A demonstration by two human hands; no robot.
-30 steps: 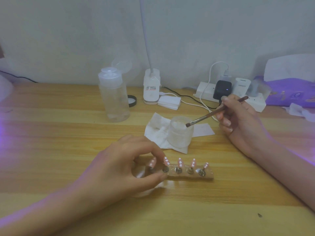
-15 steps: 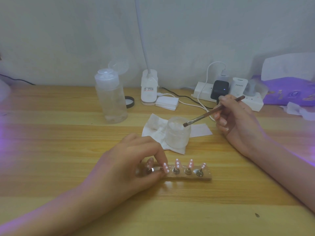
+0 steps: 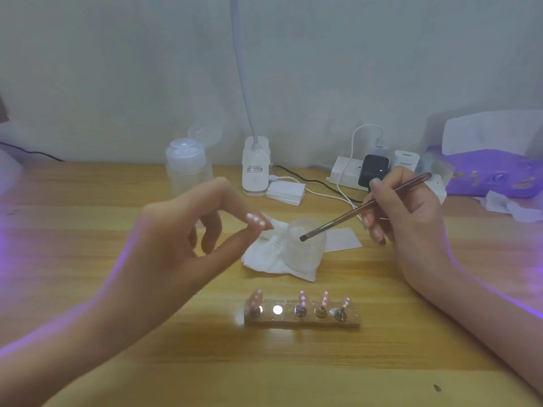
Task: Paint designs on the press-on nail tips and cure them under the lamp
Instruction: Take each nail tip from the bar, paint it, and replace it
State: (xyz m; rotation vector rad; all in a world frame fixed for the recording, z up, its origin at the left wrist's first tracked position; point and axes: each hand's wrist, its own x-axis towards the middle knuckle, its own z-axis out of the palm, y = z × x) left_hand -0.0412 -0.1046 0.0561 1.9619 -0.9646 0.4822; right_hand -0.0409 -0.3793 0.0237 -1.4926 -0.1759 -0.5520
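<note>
My left hand (image 3: 182, 245) is raised above the table and pinches one pink nail tip (image 3: 258, 222) with white dots between thumb and forefinger. The nail holder strip (image 3: 302, 318) lies on the table in front, with several pink tips standing on it and one bare shiny socket (image 3: 277, 309). My right hand (image 3: 408, 218) grips a thin brown brush (image 3: 361, 208), its bristle end hovering over a small frosted jar (image 3: 305, 248).
The jar sits on a white tissue (image 3: 264, 259). Behind stand a clear pump bottle (image 3: 188, 168), a white lamp base (image 3: 255, 168) with a gooseneck, a power strip (image 3: 349, 171) with plugs and cables, and a purple pack (image 3: 493, 171) at the right.
My left hand has lifted one nail tip off the holder and raised it up and back. The holder now shows a bare socket. The brush hand has stayed in place.
</note>
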